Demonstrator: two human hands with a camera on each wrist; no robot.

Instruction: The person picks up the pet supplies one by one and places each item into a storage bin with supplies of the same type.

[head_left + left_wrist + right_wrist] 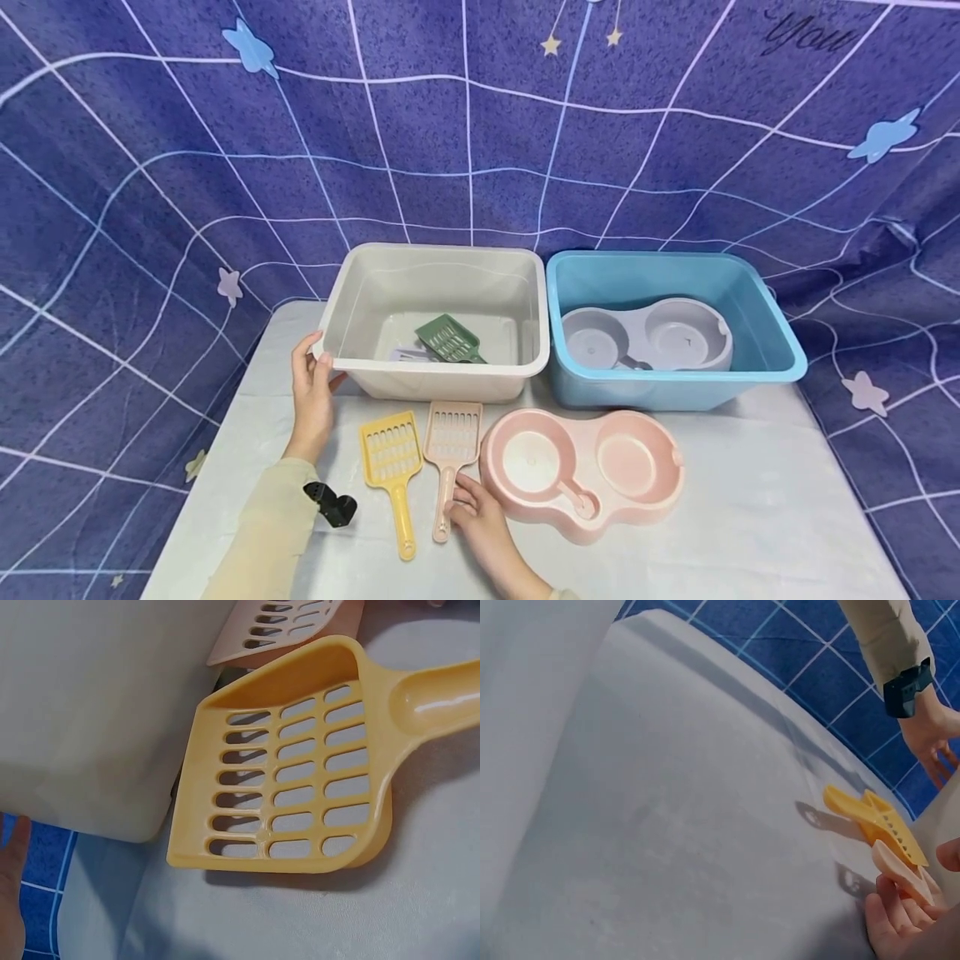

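A deep blue cloth backdrop [420, 125], crossed by pale wavy lines and dotted with stars, fills the upper part of the frame and both sides. Below it, a table under a smooth white cover [720, 500] spreads across the lower part.

Two rectangular plastic tubs stand side by side at the middle: a grey-beige tub [435, 382] left of centre and a sky-blue tub [645, 396] to its right. On the cover below the blue tub lies a pink plastic double bowl [587, 467]; a lavender-grey plastic double bowl [636, 329] sits inside the blue tub.

The left hand [313, 408], at centre left, grips the grey-beige tub's lower-left rim corner, thumb and fingers slightly apart. The right hand [483, 525], at lower centre, has its fingers curled about the handle of a pale pink slotted plastic scoop [448, 467], whose head points up the frame, just below the grey-beige tub.

A yellow slotted plastic scoop [395, 483] lies just left of the pink one. Inside the grey-beige tub is a dark green slotted scoop [448, 339], and beside it a pale lavender piece [411, 355], mostly hidden. A small black device [330, 504] sits at the left wrist.
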